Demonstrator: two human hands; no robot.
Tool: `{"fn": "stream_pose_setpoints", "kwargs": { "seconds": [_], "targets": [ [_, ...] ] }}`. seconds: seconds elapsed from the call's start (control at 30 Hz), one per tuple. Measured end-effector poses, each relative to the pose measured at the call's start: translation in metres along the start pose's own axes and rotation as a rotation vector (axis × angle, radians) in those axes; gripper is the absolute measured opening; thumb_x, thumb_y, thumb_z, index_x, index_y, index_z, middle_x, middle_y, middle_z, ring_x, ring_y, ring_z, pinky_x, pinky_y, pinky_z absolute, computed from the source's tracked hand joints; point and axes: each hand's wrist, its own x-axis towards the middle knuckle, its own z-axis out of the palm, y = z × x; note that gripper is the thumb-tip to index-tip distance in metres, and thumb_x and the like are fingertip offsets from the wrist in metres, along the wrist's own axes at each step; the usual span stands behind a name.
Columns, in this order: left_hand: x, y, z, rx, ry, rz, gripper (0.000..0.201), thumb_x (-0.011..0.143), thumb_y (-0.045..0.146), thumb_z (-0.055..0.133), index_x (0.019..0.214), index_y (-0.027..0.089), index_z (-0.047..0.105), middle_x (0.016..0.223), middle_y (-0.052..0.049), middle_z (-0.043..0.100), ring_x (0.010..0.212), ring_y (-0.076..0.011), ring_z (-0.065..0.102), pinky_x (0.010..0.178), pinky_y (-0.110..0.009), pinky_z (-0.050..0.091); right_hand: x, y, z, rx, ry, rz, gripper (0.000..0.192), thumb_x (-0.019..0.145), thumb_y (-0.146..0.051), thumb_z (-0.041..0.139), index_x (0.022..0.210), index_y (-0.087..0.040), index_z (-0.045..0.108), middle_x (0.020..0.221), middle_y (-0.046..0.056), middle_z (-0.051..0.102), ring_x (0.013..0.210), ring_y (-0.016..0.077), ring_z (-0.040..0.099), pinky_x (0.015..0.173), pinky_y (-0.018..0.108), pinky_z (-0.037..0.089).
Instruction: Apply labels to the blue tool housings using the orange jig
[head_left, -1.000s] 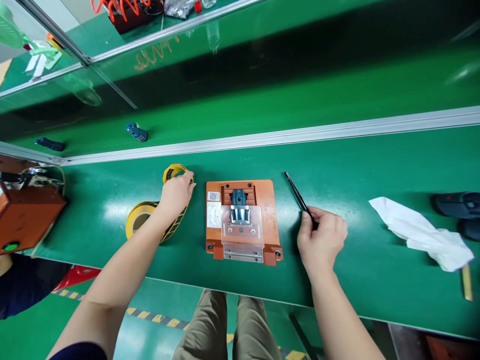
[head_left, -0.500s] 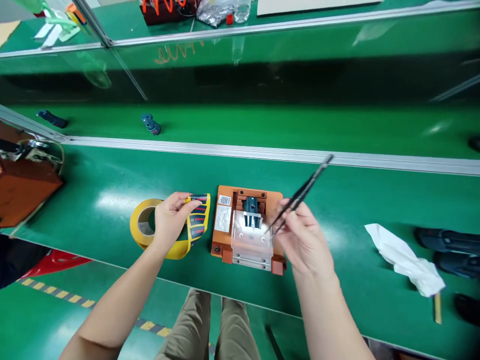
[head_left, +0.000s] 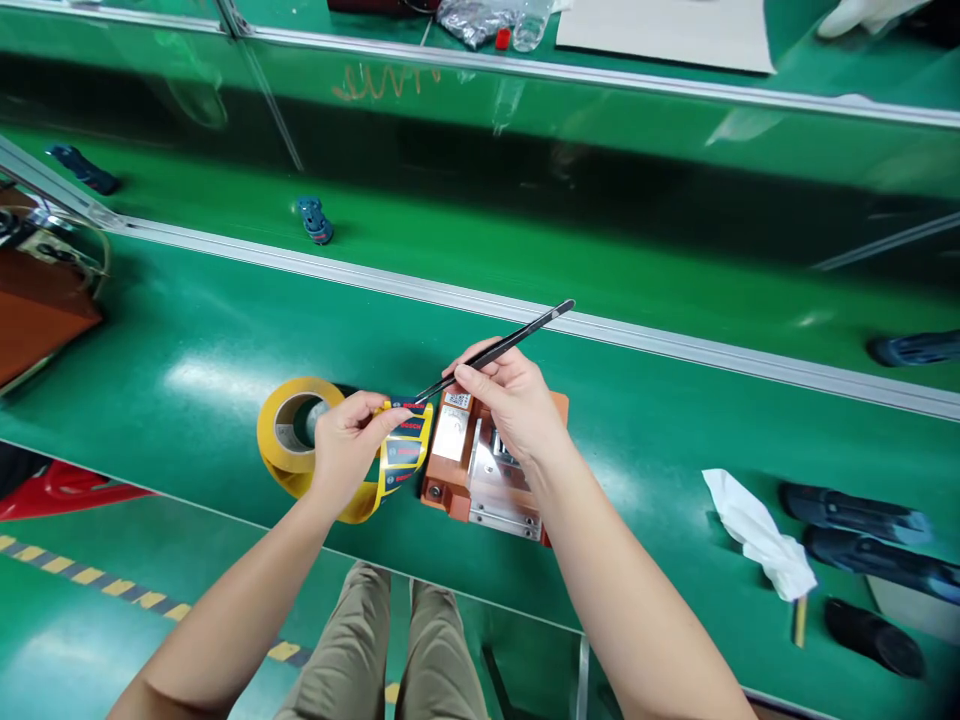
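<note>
My left hand [head_left: 349,445] pinches the end of a yellow strip of dark labels [head_left: 405,452], which curves back to its yellow roll [head_left: 275,455] on the bench. Between the fingers of my right hand [head_left: 510,395] is a pair of black tweezers [head_left: 517,338], closed on my grip, with their tips at the top label by my left thumb. Whether the tips have caught the label's edge I cannot tell. Under my right hand lies an orange fixture [head_left: 437,492] with a clear cover plate [head_left: 491,495]; the dark part in it is mostly hidden by that hand.
A white tissue [head_left: 761,535] and several dark tool housings [head_left: 862,510] lie to the right. Beyond the metal rail [head_left: 360,280] sit a small dark blue part [head_left: 315,220] and another one [head_left: 82,170]. An orange-brown machine [head_left: 41,310] stands at the left.
My right hand has moved left from over the fixture, bringing the tweezers' tips to the label strip. My left hand still holds the strip. The view has turned and shifted somewhat.
</note>
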Motion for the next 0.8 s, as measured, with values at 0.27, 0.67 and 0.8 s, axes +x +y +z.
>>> {"fn": "stream_pose_setpoints", "kwargs": {
  "seconds": [0.27, 0.67, 0.8],
  "targets": [
    [0.008, 0.014, 0.009, 0.364, -0.046, 0.171, 0.032, 0.091, 0.047, 0.058, 0.093, 0.020, 0.074, 0.081, -0.004, 0.075, 0.070, -0.0180, 0.067, 0.065, -0.027, 0.050, -0.012, -0.004, -0.012, -0.061, 0.100, -0.091, 0.026, 0.074, -0.035, 0.086, 0.084, -0.022, 0.066, 0.077, -0.002, 0.074, 0.069, 0.0135, 0.070, 0.072, 0.029, 0.060],
    [0.048, 0.026, 0.074, 1.286, -0.247, 0.224, 0.068, 0.099, 0.060, 0.034, 0.147, 0.013, 0.046, 0.088, -0.019, 0.076, 0.081, -0.0392, 0.073, 0.073, -0.045, 0.053, -0.082, -0.019, -0.096, -0.265, 0.193, -0.126, 0.020, 0.088, -0.037, 0.074, 0.092, -0.024, 0.060, 0.083, -0.001, 0.075, 0.079, 0.0165, 0.072, 0.075, 0.031, 0.056],
    [0.037, 0.025, 0.059, 1.207, -0.136, 0.400, 0.068, 0.097, 0.059, 0.043, 0.142, 0.009, 0.051, 0.100, -0.022, 0.073, 0.093, -0.0401, 0.070, 0.077, -0.046, 0.052, -0.083, -0.006, -0.104, -0.296, 0.164, -0.130, 0.022, 0.089, -0.041, 0.072, 0.094, -0.025, 0.058, 0.086, 0.000, 0.075, 0.086, 0.0185, 0.073, 0.082, 0.035, 0.054]
  ]
}}
